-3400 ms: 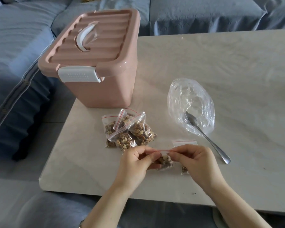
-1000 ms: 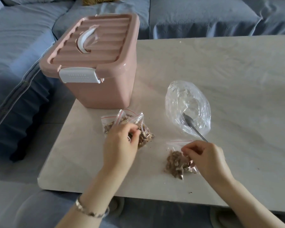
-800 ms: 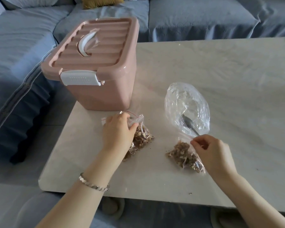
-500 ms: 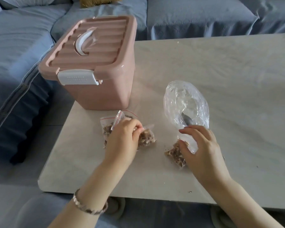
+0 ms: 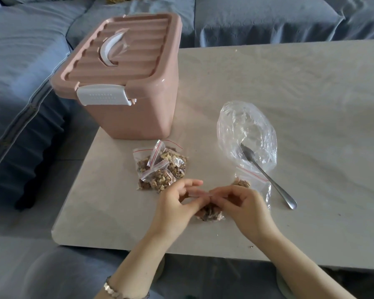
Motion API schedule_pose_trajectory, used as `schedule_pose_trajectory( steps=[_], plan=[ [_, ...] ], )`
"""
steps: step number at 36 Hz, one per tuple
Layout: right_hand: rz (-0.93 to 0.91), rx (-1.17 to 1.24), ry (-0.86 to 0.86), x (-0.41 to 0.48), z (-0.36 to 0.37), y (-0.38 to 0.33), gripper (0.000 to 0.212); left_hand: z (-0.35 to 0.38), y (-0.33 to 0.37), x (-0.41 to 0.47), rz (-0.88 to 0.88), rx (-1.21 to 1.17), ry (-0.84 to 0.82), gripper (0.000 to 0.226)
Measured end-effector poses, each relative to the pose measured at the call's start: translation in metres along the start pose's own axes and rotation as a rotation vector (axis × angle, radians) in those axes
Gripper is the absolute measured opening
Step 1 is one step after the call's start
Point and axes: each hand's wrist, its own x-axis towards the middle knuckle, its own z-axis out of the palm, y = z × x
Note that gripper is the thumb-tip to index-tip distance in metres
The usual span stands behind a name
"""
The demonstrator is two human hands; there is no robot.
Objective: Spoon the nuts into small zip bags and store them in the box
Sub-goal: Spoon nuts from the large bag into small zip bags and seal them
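The pale table (image 5: 289, 93) bears pink box (image 5: 130, 117), filled zip bags (image 5: 160, 167), clear bag (image 5: 246, 130), spoon (image 5: 268, 180)

Pink box (image 5: 138, 113): 10 o'clock corner of the table (image 5: 289, 93), upright, lid closed, white latch down. Heap of filled zip bags (image 5: 160, 167): near the box, at its 6 o'clock. Held zip bag (image 5: 209, 212): nut-filled, at the heap's 5 o'clock, top pinched by left hand (image 5: 177, 203) and right hand (image 5: 244, 208). Flat zip bag (image 5: 253, 184): at 2 o'clock from it, corner under the spoon (image 5: 268, 178), whose bowl sits inside the clear bag (image 5: 246, 130).
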Motion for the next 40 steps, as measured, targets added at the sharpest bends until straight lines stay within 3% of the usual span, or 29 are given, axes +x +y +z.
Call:
schedule_pose_trajectory(
  steps=[4,9,14,27,35,40],
  plan=[
    [0.009,0.081,0.001,0.000,0.000,-0.001,0.024,0.006,0.002,0.001,-0.082,-0.069,-0.021,0.025],
    [0.032,0.151,0.012,0.000,0.000,-0.002,0.014,0.005,0.001,0.006,-0.056,-0.010,-0.012,0.028],
    [0.029,0.052,0.075,0.000,-0.006,-0.001,0.010,0.005,0.007,0.005,-0.015,-0.053,0.014,0.014],
    [-0.059,-0.129,0.115,0.001,-0.008,0.003,0.028,0.005,0.003,0.005,0.018,-0.008,0.045,0.016],
    [-0.180,-0.234,0.105,0.000,-0.006,0.002,0.036,0.000,0.010,0.014,0.388,0.431,-0.053,0.011],
    [-0.222,-0.253,0.095,0.001,-0.009,0.003,0.040,0.000,0.015,0.020,0.445,0.502,-0.139,0.015]
  ],
)
